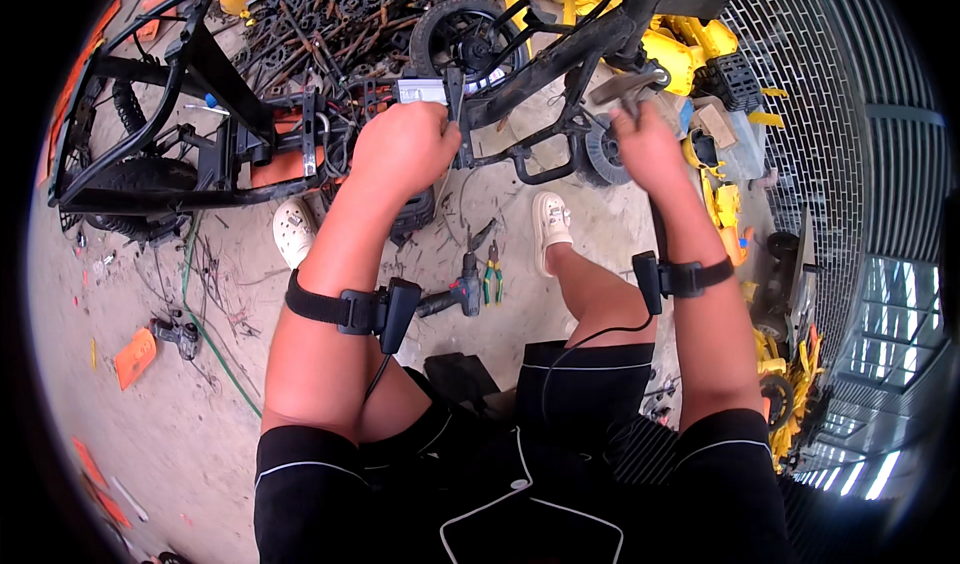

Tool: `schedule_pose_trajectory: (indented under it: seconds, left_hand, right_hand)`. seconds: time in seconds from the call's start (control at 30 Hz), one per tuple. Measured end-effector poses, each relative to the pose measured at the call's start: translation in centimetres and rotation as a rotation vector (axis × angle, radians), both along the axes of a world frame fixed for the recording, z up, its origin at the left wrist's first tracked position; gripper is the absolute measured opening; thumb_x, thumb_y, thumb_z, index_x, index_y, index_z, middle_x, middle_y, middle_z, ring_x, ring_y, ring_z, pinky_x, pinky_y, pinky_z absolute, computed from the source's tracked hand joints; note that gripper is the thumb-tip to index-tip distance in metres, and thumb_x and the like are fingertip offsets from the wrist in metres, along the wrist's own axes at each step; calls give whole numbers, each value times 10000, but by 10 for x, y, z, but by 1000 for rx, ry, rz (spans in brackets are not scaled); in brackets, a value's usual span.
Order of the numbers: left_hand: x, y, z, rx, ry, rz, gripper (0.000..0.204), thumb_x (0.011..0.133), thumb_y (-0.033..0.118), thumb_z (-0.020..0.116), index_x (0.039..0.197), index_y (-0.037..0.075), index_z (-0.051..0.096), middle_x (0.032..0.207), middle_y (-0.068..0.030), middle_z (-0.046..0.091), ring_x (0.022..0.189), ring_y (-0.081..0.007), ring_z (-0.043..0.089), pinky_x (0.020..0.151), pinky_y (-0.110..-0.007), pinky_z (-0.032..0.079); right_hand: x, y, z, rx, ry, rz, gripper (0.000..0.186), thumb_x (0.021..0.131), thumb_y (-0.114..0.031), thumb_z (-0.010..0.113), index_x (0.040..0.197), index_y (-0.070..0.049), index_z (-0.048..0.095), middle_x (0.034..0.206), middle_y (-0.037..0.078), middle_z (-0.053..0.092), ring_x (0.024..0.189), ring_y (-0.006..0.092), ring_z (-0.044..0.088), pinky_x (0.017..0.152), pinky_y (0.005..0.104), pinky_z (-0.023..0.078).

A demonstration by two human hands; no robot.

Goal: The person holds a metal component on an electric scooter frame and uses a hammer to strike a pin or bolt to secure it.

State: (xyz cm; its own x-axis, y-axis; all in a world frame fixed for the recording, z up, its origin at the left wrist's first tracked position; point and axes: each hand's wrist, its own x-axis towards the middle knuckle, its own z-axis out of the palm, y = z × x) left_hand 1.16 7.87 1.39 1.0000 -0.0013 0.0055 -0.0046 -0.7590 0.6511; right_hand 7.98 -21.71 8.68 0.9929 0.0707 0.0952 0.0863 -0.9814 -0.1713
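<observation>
Over the black scooter frame [540, 69], my left hand [405, 146] is closed in a fist. A dark, narrow metal bar [455, 89] stands up at its thumb side and appears to be in its grip; its lower part is hidden. My right hand [648, 149] is wrapped round a hammer [622, 88], close beneath its worn metal head. Most of the handle is hidden by the hand and forearm. The hammer is beside the right part of the frame, above a small wheel [604, 152]. Reddish wiring [375, 99] lies along the frame left of my left fist.
A cordless drill [462, 289] and green-handled pliers [493, 274] lie on the floor between my feet. Rusty metal parts [320, 24] pile up behind the frame. Yellow plastic panels [725, 204] line the right side. A green hose [215, 349] and another power tool [177, 336] lie left.
</observation>
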Motion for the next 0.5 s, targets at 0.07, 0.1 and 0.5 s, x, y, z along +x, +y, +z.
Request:
schedule_pose_trajectory:
  seconds: [0.07, 0.1, 0.5]
  left_hand:
    - [-2, 1, 5, 13, 49, 2, 313, 895, 309, 598, 855, 32, 737, 827, -225, 715, 824, -411, 706, 788, -513, 567]
    - [-2, 1, 4, 19, 56, -1, 312, 896, 306, 598, 853, 31, 736, 828, -227, 714, 823, -412, 705, 786, -514, 567]
    - [1, -4, 2, 44, 57, -43, 304, 895, 305, 612, 833, 31, 729, 814, -212, 715, 808, -407, 700, 771, -504, 566]
  right_hand:
    - [-14, 19, 25, 132, -69, -69, 428, 999, -379, 587, 1045, 46, 591, 995, 341, 669, 982, 503, 646, 850, 545, 505]
    - [-12, 13, 21, 163, -56, -81, 489, 1004, -421, 589, 1133, 50, 600, 1042, 316, 678, 1023, 497, 644, 875, 502, 507]
    - [-1, -1, -10, -68, 192, -34, 391, 993, -353, 587, 1051, 34, 586, 970, 329, 678, 975, 500, 652, 835, 554, 511]
